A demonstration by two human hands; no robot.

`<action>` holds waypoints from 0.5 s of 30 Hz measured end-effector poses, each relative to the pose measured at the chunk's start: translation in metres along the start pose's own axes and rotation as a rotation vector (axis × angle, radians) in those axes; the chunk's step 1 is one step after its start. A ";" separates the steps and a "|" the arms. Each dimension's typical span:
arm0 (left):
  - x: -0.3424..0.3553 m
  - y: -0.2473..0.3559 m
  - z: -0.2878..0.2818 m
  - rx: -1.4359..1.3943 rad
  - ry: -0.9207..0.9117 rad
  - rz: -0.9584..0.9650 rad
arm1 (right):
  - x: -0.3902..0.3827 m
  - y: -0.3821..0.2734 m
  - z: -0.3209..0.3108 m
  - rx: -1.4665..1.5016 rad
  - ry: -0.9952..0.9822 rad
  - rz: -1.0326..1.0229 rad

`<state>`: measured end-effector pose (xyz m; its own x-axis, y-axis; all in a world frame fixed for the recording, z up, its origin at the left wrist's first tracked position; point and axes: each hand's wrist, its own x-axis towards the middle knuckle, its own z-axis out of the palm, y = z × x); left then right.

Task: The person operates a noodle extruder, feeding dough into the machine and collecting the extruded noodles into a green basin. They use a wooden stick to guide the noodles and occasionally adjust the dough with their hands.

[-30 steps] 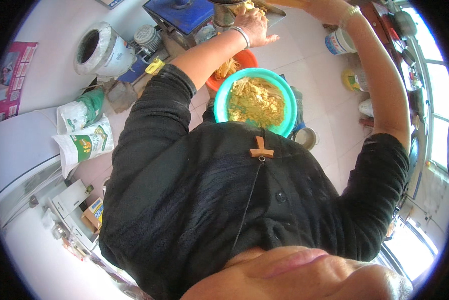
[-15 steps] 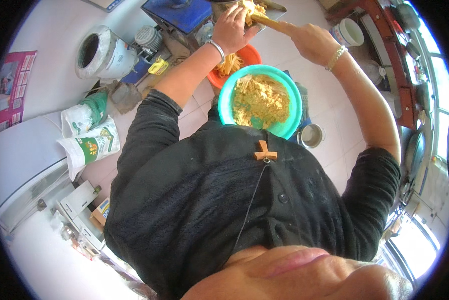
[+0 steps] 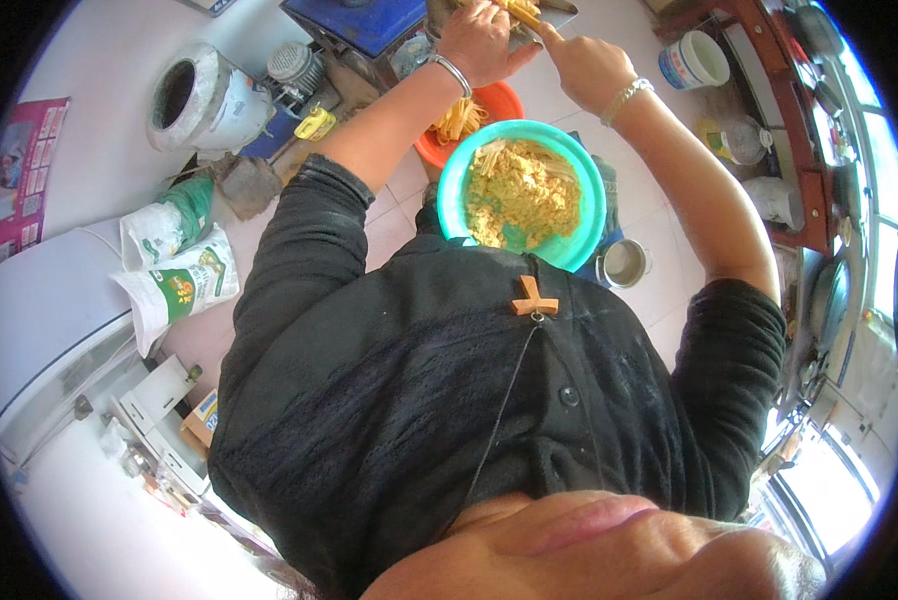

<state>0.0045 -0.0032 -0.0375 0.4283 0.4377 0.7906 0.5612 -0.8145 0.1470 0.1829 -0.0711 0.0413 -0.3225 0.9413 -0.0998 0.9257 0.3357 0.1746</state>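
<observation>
Yellow dough: lying in teal basin, more showing by metal tray. Right hand: fingers gripping wooden stick. Left hand: thumb standing apart; cannot tell its hold. Step, apparently: feeding dough; next move calling for left fingers staying clear.

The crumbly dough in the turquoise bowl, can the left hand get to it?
Probably yes. The left hand is up past the far rim of the turquoise bowl, and nothing covers the crumbly dough.
</observation>
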 end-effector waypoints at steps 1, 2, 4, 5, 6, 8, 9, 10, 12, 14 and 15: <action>0.000 -0.002 0.004 0.069 -0.048 0.055 | -0.001 0.006 0.009 0.002 0.027 0.012; -0.001 -0.003 0.003 0.148 -0.097 0.104 | -0.003 0.009 0.008 0.026 0.046 0.008; -0.002 -0.004 -0.002 0.130 -0.039 0.100 | -0.009 0.014 0.004 0.071 0.083 0.000; -0.002 -0.007 -0.002 0.116 -0.012 0.102 | -0.016 0.021 0.000 0.109 0.094 -0.009; -0.006 -0.010 -0.001 0.080 -0.052 0.047 | -0.023 0.028 -0.008 0.141 0.102 -0.030; -0.010 -0.016 0.001 -0.001 -0.130 -0.062 | -0.029 0.032 -0.018 0.166 0.082 -0.032; -0.007 -0.020 -0.001 -0.019 -0.243 -0.129 | -0.029 0.033 -0.021 0.158 0.056 -0.012; -0.002 -0.025 -0.004 -0.036 -0.356 -0.197 | -0.028 0.033 -0.023 0.151 0.030 0.005; 0.003 -0.028 0.000 0.006 -0.275 -0.170 | -0.021 0.026 -0.021 0.138 0.002 0.063; 0.002 -0.020 0.017 0.107 0.100 0.022 | -0.014 0.024 -0.016 0.132 -0.015 0.083; 0.009 -0.009 0.002 0.130 0.062 -0.007 | -0.010 0.026 -0.016 0.132 -0.007 0.065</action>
<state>0.0047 0.0086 -0.0329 0.3816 0.4160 0.8254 0.6526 -0.7537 0.0781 0.2066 -0.0710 0.0621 -0.2599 0.9605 -0.0994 0.9627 0.2657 0.0503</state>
